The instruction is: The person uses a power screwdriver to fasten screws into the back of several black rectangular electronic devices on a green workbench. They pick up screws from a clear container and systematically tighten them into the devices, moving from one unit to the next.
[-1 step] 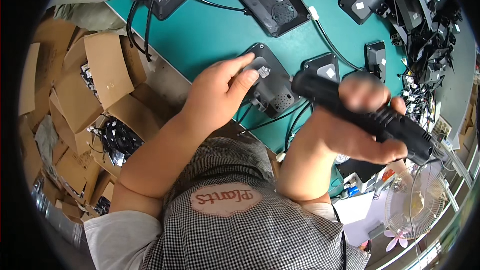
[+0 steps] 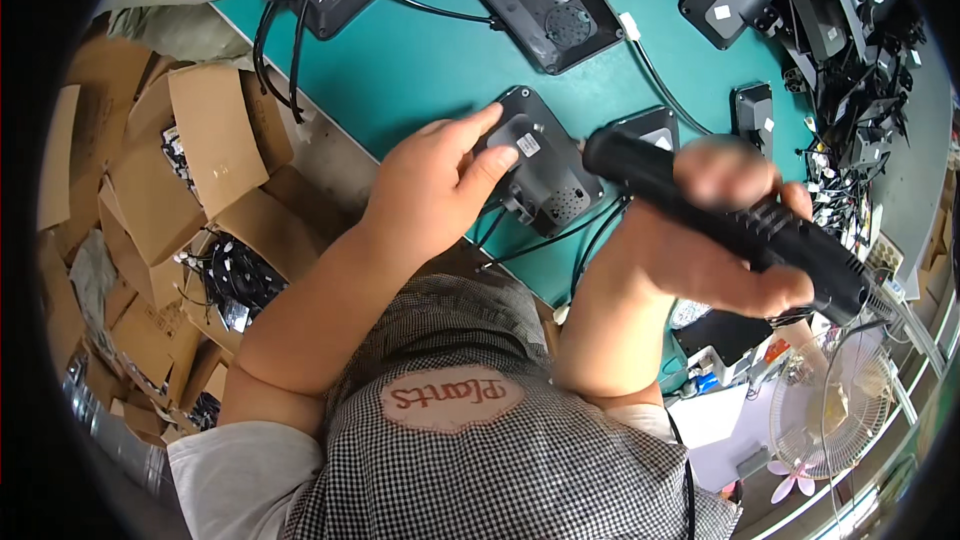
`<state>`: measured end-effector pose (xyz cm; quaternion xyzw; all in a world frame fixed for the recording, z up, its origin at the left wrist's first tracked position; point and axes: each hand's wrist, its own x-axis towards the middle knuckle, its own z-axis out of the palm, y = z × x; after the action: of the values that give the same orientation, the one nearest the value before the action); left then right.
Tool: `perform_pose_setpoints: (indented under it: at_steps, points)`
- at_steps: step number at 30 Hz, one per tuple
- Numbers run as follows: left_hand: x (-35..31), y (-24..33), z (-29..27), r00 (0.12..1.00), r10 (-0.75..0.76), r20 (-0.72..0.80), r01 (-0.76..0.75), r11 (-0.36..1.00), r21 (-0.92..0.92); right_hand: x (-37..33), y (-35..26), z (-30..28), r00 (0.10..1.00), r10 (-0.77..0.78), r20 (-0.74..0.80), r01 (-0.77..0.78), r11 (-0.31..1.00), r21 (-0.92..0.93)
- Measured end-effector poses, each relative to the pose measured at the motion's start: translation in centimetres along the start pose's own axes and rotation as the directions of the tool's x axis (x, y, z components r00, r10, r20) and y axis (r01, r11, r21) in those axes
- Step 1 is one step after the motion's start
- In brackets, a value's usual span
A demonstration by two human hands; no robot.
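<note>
My left hand grips the left edge of a black plastic device housing, thumb on top beside a small white label. The housing lies on the green work surface with its speaker-hole side up and a cable coming from it. In my right hand is a black electric screwdriver, fingers wrapped round its body. Its tip points at the right edge of the housing; whether it touches a screw I cannot tell. Behind the screwdriver sits another black unit with a white label, partly hidden.
More black housings with cables lie at the far side. Piled units and wires crowd the right. Open cardboard boxes holding parts stand left of the green table. A fan is at lower right.
The screwdriver's rear end has dipped slightly with my right hand. My left hand and the housing stay almost still.
</note>
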<state>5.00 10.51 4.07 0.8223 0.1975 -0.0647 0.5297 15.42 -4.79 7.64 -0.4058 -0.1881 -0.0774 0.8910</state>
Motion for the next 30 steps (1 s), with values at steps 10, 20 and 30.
perform_pose_setpoints:
  at_steps: [10, 20, 30]
  points:
    - [0.1, -1.9, 0.4, 0.991, 0.128, 0.034, -0.132, 0.924, 0.359, -0.8, 5.6, -0.7, 0.996, -0.030, 0.085, 0.041, 0.991, -0.129]
    - [-0.3, -2.4, 0.6, 0.989, 0.143, 0.050, -0.151, 0.922, 0.357, -1.3, 7.4, -0.5, 0.908, -0.099, 0.408, 0.235, 0.925, -0.298]
    - [-0.4, -2.8, 0.6, 0.999, 0.035, 0.035, -0.039, 0.992, 0.119, -0.6, 5.8, 0.9, 0.991, 0.019, -0.132, -0.072, 0.908, -0.412]
